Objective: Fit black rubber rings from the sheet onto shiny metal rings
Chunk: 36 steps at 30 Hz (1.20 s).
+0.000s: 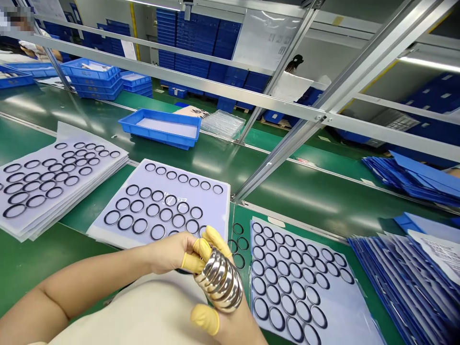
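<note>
My right hand carries a row of shiny metal rings threaded over its fingers; its thumb, in a yellow finger cot, stands apart from them. My left hand, also in yellow finger cots, has its bent fingertips against the upper end of this row. Part of its grip is hidden behind the rings. In front of my hands lies a white sheet with rows of dark-edged rings. To the right, another sheet bears many similar rings. Several loose rings lie on the green table between the two sheets.
A stack of sheets with rings lies at the left. Behind stands a shallow blue tray beside clear plastic trays. Blue folder-like sheets are piled at the right. A metal frame post slants up from the table. People work beyond.
</note>
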### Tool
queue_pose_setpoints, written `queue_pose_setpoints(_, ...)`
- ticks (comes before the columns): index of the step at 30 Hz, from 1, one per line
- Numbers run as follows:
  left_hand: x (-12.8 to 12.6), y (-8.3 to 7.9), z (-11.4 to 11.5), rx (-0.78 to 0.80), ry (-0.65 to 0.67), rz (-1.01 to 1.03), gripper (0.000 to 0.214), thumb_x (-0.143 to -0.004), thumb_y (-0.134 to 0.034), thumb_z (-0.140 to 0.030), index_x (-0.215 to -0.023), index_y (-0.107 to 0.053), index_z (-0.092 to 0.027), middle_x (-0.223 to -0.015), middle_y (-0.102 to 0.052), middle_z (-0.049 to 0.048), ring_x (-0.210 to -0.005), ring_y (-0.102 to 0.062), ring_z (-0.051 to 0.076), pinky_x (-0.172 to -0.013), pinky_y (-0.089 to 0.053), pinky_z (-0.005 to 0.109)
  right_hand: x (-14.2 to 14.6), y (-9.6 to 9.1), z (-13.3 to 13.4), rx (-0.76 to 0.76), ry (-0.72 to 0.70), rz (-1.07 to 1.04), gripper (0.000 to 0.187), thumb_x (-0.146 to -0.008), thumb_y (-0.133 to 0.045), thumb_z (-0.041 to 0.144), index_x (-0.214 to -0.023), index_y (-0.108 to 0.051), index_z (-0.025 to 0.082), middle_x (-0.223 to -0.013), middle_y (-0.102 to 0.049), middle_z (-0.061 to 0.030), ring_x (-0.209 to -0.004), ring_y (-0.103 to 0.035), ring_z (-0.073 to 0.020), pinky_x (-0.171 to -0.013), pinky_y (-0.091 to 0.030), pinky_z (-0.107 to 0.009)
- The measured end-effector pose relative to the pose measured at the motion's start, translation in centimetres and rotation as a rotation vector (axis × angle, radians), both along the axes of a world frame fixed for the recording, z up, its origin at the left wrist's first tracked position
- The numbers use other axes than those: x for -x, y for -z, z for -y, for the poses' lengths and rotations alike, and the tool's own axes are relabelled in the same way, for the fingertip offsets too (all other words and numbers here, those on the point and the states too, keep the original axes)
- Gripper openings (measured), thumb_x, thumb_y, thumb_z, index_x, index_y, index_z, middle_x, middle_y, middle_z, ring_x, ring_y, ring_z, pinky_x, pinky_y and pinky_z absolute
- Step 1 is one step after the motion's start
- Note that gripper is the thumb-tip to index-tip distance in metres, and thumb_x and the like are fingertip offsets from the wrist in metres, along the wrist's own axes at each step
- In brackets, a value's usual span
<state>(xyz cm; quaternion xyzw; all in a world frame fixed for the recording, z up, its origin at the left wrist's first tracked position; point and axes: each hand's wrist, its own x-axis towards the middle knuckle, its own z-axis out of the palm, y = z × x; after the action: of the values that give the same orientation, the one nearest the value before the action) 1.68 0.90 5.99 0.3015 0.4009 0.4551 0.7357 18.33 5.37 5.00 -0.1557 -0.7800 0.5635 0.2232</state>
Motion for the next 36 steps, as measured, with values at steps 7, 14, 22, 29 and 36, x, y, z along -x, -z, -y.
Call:
queue_pose_setpoints(7,-0.7,0.3,0.1,0.131,-0.058,0.136,0.010,-0.050,-0.073,-0.008,-0.057,-0.067,-0.012,-0.059,-0.061,-0.0011,-0.061,-0.052,0.010,-0.066,-0.041,0.022,0.2,-0.1,0.1,0.110,0.018,0.047,0.071,-0.075,-0.050,0.073,-0.127,-0.056,0.025,-0.139,-0.047,-0.0114,-0.137,-0.030,-0.0334,-0.112,-0.027,-0.049)
queue_pose_setpoints(14,-0.6,0.9,0.1,0.134,-0.100,0.200,0.011,-0.050,-0.075,-0.008,-0.057,-0.067,-0.012,-0.063,-0.059,0.0000,-0.064,-0.052,0.011,-0.065,-0.041,0.022,0.7,0.0,0.1,0.107,0.034,0.057,0.063,-0.077,-0.051,0.070,-0.123,-0.060,0.028,-0.136,-0.052,-0.0100,-0.138,-0.029,-0.0332,-0.113,-0.024,-0.053)
queue_pose_setpoints(22,-0.1,1.0,0.9,0.001,-0.164,0.102,0.024,-0.056,-0.085,-0.024,-0.059,-0.065,-0.012,-0.066,-0.061,-0.0004,-0.062,-0.053,0.010,-0.064,-0.043,0.023,0.4,1.0,0.1,0.263,-0.048,-0.027,0.066,-0.077,-0.059,0.062,-0.134,-0.048,0.031,-0.145,-0.045,-0.0099,-0.135,-0.037,-0.0317,-0.111,-0.030,-0.049)
queue_pose_setpoints(29,0.6,0.7,1.7,-0.427,-0.190,-0.139,0.015,-0.078,-0.071,-0.028,-0.069,-0.069,-0.016,-0.077,-0.067,0.0030,-0.081,-0.062,0.015,-0.078,-0.049,0.028,0.2,3.3,-0.1,0.492,-0.095,-0.155,0.070,-0.069,-0.069,0.059,-0.128,-0.053,0.025,-0.143,-0.046,-0.0135,-0.135,-0.037,-0.0332,-0.110,-0.029,-0.051)
queue_pose_setpoints(36,1.5,0.1,1.8,-0.770,-0.185,-0.513,0.015,-0.086,-0.058,-0.013,-0.078,-0.070,-0.016,-0.095,-0.071,0.0099,-0.095,-0.065,0.017,-0.083,-0.051,0.027,0.1,5.8,0.4,0.634,0.022,-0.256,0.052,-0.064,-0.073,0.058,-0.104,-0.065,0.027,-0.115,-0.067,-0.0117,-0.109,-0.061,-0.0329,-0.091,-0.048,-0.048)
